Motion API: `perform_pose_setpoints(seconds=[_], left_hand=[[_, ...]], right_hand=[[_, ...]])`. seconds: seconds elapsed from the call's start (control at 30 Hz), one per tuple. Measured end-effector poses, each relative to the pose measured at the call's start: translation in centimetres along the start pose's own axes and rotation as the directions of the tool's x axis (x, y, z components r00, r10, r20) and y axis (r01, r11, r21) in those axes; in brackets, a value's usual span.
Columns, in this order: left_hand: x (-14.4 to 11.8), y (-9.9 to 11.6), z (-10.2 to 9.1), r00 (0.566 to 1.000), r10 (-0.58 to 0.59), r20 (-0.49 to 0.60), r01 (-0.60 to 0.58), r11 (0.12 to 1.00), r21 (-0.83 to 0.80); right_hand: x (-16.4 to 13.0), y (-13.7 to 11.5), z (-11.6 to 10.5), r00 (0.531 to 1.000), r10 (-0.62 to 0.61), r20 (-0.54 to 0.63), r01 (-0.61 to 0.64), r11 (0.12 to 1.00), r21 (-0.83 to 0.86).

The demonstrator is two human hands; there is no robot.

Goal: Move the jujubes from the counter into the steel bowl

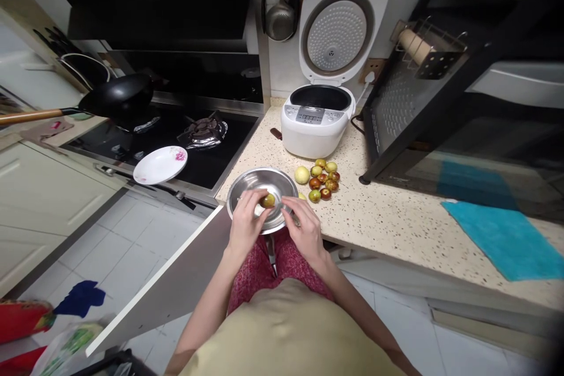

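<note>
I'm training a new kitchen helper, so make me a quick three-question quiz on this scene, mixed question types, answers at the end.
1. True or false: the lid of the white rice cooker stands open.

2. Multiple choice: what does the left hand hold over the stainless steel bowl?
A) a ladle
B) a jujube
C) a flowered plate

3. Fill in the blank: as the camera sees it, the cluster of jujubes on the speckled counter lies to the ____ of the bowl.

Key: 1. True. 2. B. 3. right.
</note>
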State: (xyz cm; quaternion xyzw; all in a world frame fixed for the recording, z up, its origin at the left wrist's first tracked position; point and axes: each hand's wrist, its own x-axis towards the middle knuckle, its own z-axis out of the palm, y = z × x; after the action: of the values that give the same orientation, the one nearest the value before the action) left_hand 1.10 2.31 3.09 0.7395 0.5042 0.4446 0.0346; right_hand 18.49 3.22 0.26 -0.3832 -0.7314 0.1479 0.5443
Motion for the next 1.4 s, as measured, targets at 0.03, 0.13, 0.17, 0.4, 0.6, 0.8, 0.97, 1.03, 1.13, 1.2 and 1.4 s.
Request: perform_pose_setpoints(seconds=[0.03,0.13,0.17,0.4,0.6,0.8,0.97,1.03,1.13,1.2,1.4], left_hand=[[0.3,-0.3,-0.1,0.999,-0.032,0.029,0.032,0.999,-0.004],[1.4,-1.0,-0.4,0.985,-0.082,0.154,0.076,0.996,0.042],[1.8,-1.2,-0.4,0.976,-0.081,0.203,0.068,0.995,0.074],[3.8,-2.5,0.6,0.882,-0.154,0.446,0.034,0.963,0.267],[3.9,-2.9,1.2,0.846,-0.167,0.506,0.036,0.966,0.258],[3.8,-2.7,1.2,0.851,-0.203,0.485,0.047,0.948,0.313],[3.6,-2.4,1.0,0.854,-0.202,0.479,0.022,0.934,0.356],[3.3,-2.5,0.8,0.863,-0.194,0.467,0.013,0.932,0.363],[2.8,-2.4,0.3,0.886,-0.172,0.431,0.017,0.94,0.34],[2.5,-2.2,-0.1,0.9,-0.159,0.406,0.019,0.945,0.326],[1.6,-0.3,-1.3,0.94,-0.078,0.333,-0.001,0.973,0.231]], right_hand=[[-0.3,0.4,-0.2,1.0,-0.029,-0.009,0.029,0.999,-0.041],[-1.7,1.8,-0.6,0.998,-0.055,-0.02,0.051,0.985,-0.164],[-2.2,2.2,-0.7,0.999,-0.049,-0.019,0.044,0.98,-0.196],[-3.9,4.8,-2.1,0.998,0.001,-0.061,-0.021,0.942,-0.335],[-3.1,6.3,-3.2,0.984,0.077,-0.161,-0.138,0.898,-0.418],[-2.3,6.7,-3.3,0.985,0.116,-0.125,-0.164,0.842,-0.514],[-1.7,6.8,-2.9,0.983,0.161,-0.084,-0.18,0.799,-0.574],[-1.5,6.8,-2.8,0.979,0.186,-0.086,-0.201,0.795,-0.572],[-1.2,7.0,-2.7,0.975,0.2,-0.092,-0.217,0.805,-0.552],[-1.1,7.0,-2.7,0.978,0.185,-0.094,-0.206,0.809,-0.55],[-1.2,6.5,-3.1,0.985,0.124,-0.123,-0.171,0.822,-0.543]])
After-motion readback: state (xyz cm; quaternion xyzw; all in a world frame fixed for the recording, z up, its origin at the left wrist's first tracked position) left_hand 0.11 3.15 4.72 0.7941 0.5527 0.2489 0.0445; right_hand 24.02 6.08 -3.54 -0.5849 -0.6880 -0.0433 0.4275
